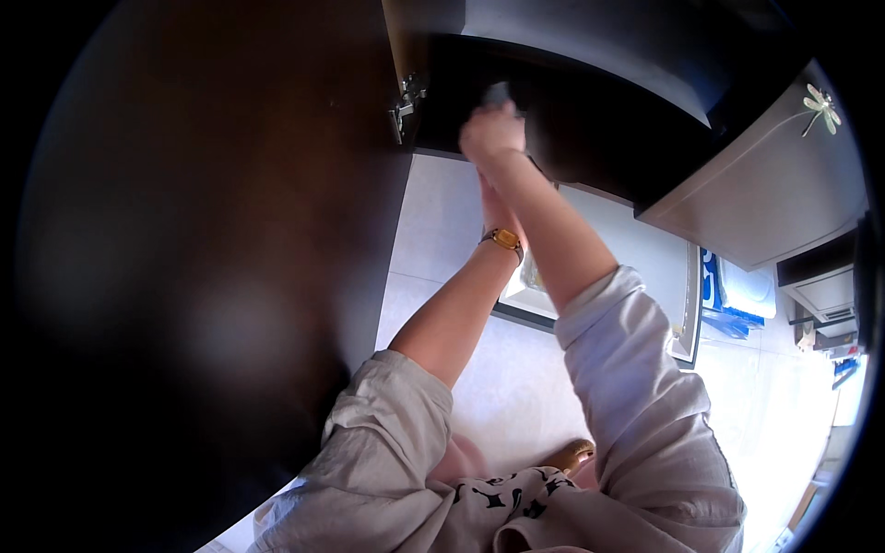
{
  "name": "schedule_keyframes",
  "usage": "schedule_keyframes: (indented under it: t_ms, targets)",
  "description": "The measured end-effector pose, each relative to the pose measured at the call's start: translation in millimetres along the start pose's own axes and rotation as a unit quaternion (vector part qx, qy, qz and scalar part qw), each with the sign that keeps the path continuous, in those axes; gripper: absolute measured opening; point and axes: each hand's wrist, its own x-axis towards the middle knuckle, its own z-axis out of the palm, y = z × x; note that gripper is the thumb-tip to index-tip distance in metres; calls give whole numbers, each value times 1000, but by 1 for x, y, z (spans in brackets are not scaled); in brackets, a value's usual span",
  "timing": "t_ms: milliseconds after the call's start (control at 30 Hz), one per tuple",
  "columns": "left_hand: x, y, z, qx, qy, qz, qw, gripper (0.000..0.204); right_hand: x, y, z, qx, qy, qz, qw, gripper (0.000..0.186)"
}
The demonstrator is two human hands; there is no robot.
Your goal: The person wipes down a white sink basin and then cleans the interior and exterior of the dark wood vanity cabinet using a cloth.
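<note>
Both my arms reach up and forward into a dark cabinet space [590, 120]. My right hand [495, 132] looks closed, with a small grey object [499, 92] showing just past its fingers. Its kind cannot be made out in the shadow and blur. My left hand [489, 191] lies under and behind the right one, so its fingers are hidden. A watch [505, 239] with a gold face circles my left wrist. The two hands overlap closely; whether both touch the grey object I cannot tell.
A large dark brown door panel [212, 230] fills the left, with a metal hinge [406, 106] near my hands. Below the arms, a pale open drawer [636, 221] juts out over light floor tiles. At right stands a light cabinet door [756, 184] with a dragonfly ornament [820, 109].
</note>
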Motion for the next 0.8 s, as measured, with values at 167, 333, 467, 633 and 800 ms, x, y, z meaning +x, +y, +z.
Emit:
schedule_keyframes:
  t_ms: [167, 333, 467, 633, 800]
  targets:
    - [12, -23, -42, -425, -126, -54, 895, 61, -17, -28, 8, 138, 165, -144, 966, 26]
    - [-4, 4, 4, -338, -35, 15, 941, 57, -30, 9, 7, 247, 177, -185, 934, 23]
    - [18, -30, -31, -651, -52, -80, 753, 30, -24, 64, 8, 198, 97, 14, 975, 34]
    - [20, -38, -25, -486, 38, -49, 871, 57, -37, 86, 3, 336, 109, 55, 934, 53]
    - [36, -63, -31, -550, 51, -110, 826, 69, -108, 135, -41, 62, 320, 22, 945, 34]
